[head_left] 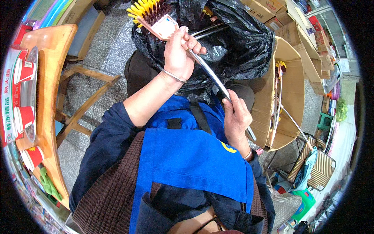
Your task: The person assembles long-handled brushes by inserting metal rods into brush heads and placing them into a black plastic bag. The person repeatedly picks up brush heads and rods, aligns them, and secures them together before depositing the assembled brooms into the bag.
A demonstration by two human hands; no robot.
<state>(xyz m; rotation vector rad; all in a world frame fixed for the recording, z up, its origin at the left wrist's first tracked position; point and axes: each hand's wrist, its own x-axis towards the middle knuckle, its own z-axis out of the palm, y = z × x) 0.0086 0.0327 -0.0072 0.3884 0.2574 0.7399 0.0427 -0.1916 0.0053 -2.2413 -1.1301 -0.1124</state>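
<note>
Yellow bristles fan out at the top of the view, mixed with dark brown ones, and they belong to the brush held slantwise in front of the person's body. Left hand is high on it, fingers curled and closed round the spot where the head meets the silver metal handle, thumb up against the head. Down at the other end, the right hand has its fingers and thumb closed on the handle too, with the tip poking out below the palm. A bracelet circles the left wrist, and a blue apron spreads below both hands.

Just behind the brush, a black plastic bag bunches up, shiny and creased, with metal rods and another yellow tuft showing inside it. Over on the right stands an open cardboard box, more yellow-bristled brushes upright in it. And across on the left, a wooden table carries red-and-white cups and a green glove near its lower end.
</note>
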